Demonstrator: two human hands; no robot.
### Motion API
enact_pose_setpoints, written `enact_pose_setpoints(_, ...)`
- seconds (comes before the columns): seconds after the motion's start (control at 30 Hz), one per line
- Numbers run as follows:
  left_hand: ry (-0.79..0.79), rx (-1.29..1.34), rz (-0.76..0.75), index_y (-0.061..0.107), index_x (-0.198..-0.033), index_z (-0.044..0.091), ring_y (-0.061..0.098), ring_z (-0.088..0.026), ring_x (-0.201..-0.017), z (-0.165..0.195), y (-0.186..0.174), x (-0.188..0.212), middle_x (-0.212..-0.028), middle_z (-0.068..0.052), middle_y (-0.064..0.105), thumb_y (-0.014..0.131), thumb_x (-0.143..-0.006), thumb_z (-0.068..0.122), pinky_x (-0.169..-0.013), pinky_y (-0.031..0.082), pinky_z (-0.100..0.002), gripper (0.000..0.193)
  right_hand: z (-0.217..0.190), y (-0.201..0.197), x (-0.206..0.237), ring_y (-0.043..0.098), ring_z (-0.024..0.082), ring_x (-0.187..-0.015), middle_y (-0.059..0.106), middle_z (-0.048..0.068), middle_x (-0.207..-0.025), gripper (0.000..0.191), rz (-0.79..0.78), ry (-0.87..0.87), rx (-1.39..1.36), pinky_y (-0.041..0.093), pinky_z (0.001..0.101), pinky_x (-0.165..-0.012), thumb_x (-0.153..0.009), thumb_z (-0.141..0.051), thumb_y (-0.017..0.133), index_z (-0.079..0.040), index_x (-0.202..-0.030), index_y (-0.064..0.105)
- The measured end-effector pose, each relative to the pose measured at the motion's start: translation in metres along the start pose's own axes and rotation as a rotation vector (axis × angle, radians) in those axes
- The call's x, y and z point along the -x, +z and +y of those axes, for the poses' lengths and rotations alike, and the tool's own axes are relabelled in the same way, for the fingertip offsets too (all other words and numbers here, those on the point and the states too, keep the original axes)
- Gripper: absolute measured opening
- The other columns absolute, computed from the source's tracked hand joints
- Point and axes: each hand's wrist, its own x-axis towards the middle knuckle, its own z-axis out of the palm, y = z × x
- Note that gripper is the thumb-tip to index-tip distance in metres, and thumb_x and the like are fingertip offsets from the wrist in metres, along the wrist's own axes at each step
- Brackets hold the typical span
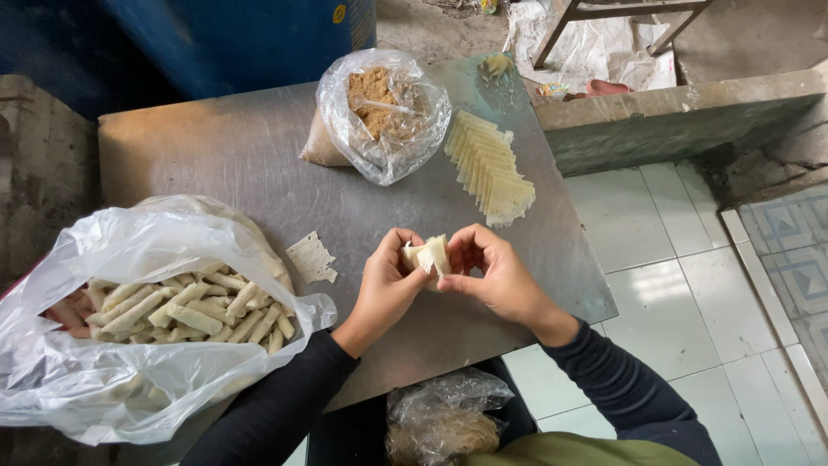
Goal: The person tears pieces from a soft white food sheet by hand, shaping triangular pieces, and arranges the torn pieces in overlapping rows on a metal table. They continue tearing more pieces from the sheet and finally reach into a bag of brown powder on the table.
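Both hands meet over the near edge of the grey metal table, fingers curled in and pinching a small pale wrapper between them. The left hand grips its left side, thumb on top; the right hand closes on its right side with bent fingertips. A row of flat wrappers lies beyond, beside an open bag of brown filling. A plastic bag of finished rolls sits far left.
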Motion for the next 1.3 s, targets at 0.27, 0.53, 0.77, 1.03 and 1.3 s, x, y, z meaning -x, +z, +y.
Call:
enact_pose_setpoints(0.27, 0.071, -0.145, 0.030, 0.054, -0.101, 0.006, 0.058, 0.001, -0.078, 0.006, 0.003, 0.001, -0.087, 0.003, 0.063, 0.077, -0.091, 0.009, -0.063, 0.051, -0.018, 0.025, -0.005, 0.005, 0.017, 0.065, 0.007, -0.088, 0.072, 0.002, -0.098, 0.025, 0.132, -0.107, 0.310, 0.055, 0.0249, -0.080, -0.090, -0.009, 0.077, -0.001, -0.112, 0.069)
enact_pose_setpoints(0.53, -0.041, 0.226, 0.065, 0.049, -0.105, 0.008, 0.059, -0.003, -0.079, -0.007, 0.003, -0.006, -0.090, 0.001, 0.061, 0.070, -0.099, 0.012, -0.065, 0.049, -0.020, 0.022, 0.013, -0.077, -0.018, 0.068, 0.009, -0.093, 0.074, 0.004, -0.104, 0.013, 0.497, -0.130, -0.123, 0.055, 0.0248, -0.085, -0.103, -0.005, 0.067, -0.001, -0.113, 0.074)
enact_pose_setpoints(0.77, -0.083, 0.210, 0.080, 0.055, -0.132, 0.003, 0.067, -0.007, -0.093, -0.005, 0.001, -0.008, -0.107, -0.007, 0.071, 0.065, -0.099, 0.011, -0.080, 0.054, -0.022, 0.036, 0.007, -0.086, -0.019, 0.068, 0.029, -0.096, 0.073, 0.010, -0.103, 0.026, 0.433, -0.447, 1.139, 0.055, 0.0385, -0.084, -0.086, 0.008, 0.066, -0.004, -0.106, 0.077)
enact_pose_setpoints(1.03, -0.050, 0.173, 0.050, 0.055, -0.140, 0.000, 0.066, -0.009, -0.104, -0.002, 0.003, -0.011, -0.119, -0.007, 0.070, 0.063, -0.101, 0.009, -0.089, 0.054, -0.024, 0.041, 0.007, -0.082, -0.010, 0.069, 0.028, -0.100, 0.074, 0.006, -0.107, 0.023, 0.360, -0.504, 1.162, 0.055, 0.0387, -0.087, -0.086, 0.006, 0.068, -0.005, -0.104, 0.076)
enact_pose_setpoints(1.3, -0.063, 0.152, 0.041, 0.055, -0.140, 0.001, 0.065, -0.008, -0.102, 0.004, 0.004, -0.010, -0.121, -0.007, 0.069, 0.063, -0.101, 0.010, -0.088, 0.054, -0.024, 0.041, 0.001, -0.079, -0.006, 0.069, 0.029, -0.100, 0.074, 0.007, -0.109, 0.019, 0.321, -0.465, 1.113, 0.055, 0.0380, -0.086, -0.087, 0.001, 0.069, -0.005, -0.104, 0.074)
